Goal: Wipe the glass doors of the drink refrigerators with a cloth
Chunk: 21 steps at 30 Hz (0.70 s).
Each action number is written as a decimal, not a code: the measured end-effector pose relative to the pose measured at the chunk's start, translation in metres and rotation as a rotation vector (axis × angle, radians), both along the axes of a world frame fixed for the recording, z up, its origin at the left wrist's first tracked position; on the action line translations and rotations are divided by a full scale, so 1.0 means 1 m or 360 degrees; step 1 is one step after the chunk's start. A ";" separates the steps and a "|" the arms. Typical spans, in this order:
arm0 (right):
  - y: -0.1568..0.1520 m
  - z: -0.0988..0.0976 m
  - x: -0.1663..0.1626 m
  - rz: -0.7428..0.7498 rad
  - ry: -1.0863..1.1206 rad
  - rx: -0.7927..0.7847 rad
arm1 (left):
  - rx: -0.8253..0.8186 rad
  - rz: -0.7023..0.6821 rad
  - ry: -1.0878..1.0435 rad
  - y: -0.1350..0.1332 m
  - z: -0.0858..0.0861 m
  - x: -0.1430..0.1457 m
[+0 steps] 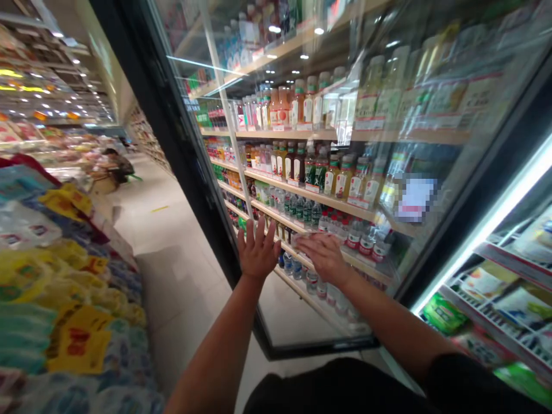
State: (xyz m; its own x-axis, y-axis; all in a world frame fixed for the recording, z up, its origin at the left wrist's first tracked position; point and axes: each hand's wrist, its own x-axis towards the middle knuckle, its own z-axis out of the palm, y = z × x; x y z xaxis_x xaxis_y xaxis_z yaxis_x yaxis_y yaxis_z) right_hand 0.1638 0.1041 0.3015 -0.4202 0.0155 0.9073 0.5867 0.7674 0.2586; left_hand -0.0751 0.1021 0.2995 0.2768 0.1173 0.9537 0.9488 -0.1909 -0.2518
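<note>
Both my hands press flat on the glass door [302,322] of a shop fridge. My left hand [257,248] has its fingers spread and pointing up, with nothing in it. My right hand [322,254] lies flat on the glass just to its right, fingers stretched to the left, also holding nothing. Behind the glass, shelves [319,198] carry rows of drink bottles [340,175] and small water bottles [302,210]. The door stands at an angle, its black bottom edge [319,348] low in front of me.
To the right an open lit fridge section [495,299] holds packaged food. On the left a display [56,276] is piled with yellow and blue packs. A tiled aisle [172,253] runs ahead, where a person [116,167] crouches far off.
</note>
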 end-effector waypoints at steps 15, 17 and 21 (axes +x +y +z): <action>0.001 -0.027 -0.001 -0.0063 -0.0100 0.0025 | -0.0020 -0.0085 -0.0010 0.016 -0.002 -0.005; 0.008 -0.001 0.014 -0.0230 0.0121 -0.0018 | 0.0015 -0.0103 0.0007 0.017 -0.001 -0.004; 0.010 -0.001 0.018 -0.0368 0.0289 0.0042 | -0.0048 -0.0200 -0.0082 0.020 -0.004 -0.006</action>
State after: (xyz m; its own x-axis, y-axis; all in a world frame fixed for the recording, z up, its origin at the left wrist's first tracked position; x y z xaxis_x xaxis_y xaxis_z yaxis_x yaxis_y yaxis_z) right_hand 0.1822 0.1145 0.3001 -0.2389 0.0676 0.9687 0.7839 0.6022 0.1513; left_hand -0.0810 0.1219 0.2956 0.2420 0.1138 0.9636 0.9284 -0.3158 -0.1959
